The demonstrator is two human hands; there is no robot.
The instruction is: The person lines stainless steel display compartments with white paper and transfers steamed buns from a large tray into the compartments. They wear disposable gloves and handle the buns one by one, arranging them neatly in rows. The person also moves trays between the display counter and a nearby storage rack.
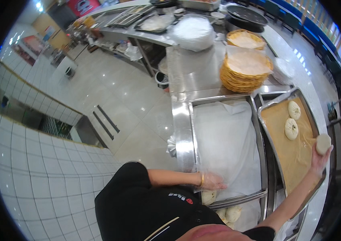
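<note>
My right hand, in a clear plastic glove, grips a round off-white bun with a smooth flat side showing. It is over the right edge of a metal tray lined with brown paper. Two pleated buns sit on that paper, left of and beyond my hand. My left hand, also gloved, lies with fingers stretched out at the near left part of a white cloth spread over a steel-framed tray. Another bun shows beside that hand, partly hidden.
More buns lie in a lower tray close to my body. Beyond the cloth stand stacked wicker baskets and a white plastic-wrapped bundle. A dark round pan is farther back. A white tiled wall runs along the left.
</note>
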